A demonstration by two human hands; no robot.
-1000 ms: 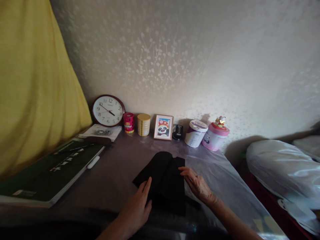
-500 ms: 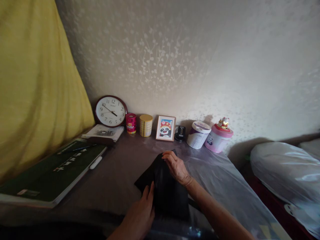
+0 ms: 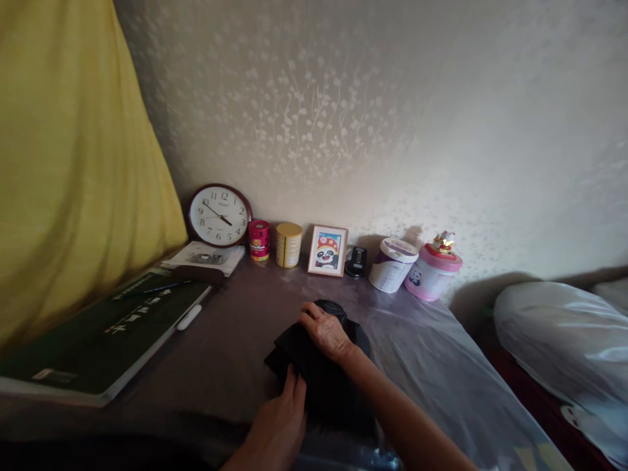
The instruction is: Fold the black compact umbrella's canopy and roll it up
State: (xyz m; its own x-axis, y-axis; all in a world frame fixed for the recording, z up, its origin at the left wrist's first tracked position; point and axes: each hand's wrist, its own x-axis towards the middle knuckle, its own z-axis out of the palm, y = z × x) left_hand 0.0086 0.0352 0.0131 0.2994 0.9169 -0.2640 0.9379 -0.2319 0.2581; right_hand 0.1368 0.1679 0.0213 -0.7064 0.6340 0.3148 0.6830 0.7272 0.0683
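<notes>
One black cloth (image 3: 328, 392) lies on the table (image 3: 235, 340), folded over in part. A flap (image 3: 293, 341) is turned toward its left side, and layers overlap. Fold looks partway done, by my judgement: layers are bunched and the edges don't line up, so flattening and squaring are not yet done. No count of folds possible; the near end is lost in shadow.

Cloth's long axis seems to run from its near end to its far end, roughly away from the person. Far end is rounded and rumpled; a corner sticks out left. Can't tell which end is the front.

Right hand (image 3: 324, 332) is on top of the cloth toward its far end, fingers curled over and gripping the flap. Left hand (image 3: 282, 415) is at the cloth's near left edge, fingers together and touching it; thumb is hidden, can't tell if it pinches.

Beyond the cloth: frame (image 3: 328, 252), with a small black object (image 3: 358, 261) next to it. Beyond and left of the cloth: yellow can (image 3: 288, 245), red can (image 3: 259, 240), clock (image 3: 220, 216). Beyond and right of the cloth: white tub (image 3: 392, 265), pink tub (image 3: 432, 275). Well left of the cloth: green book (image 3: 112, 333). Well right of it: plastic bag (image 3: 559, 333).
</notes>
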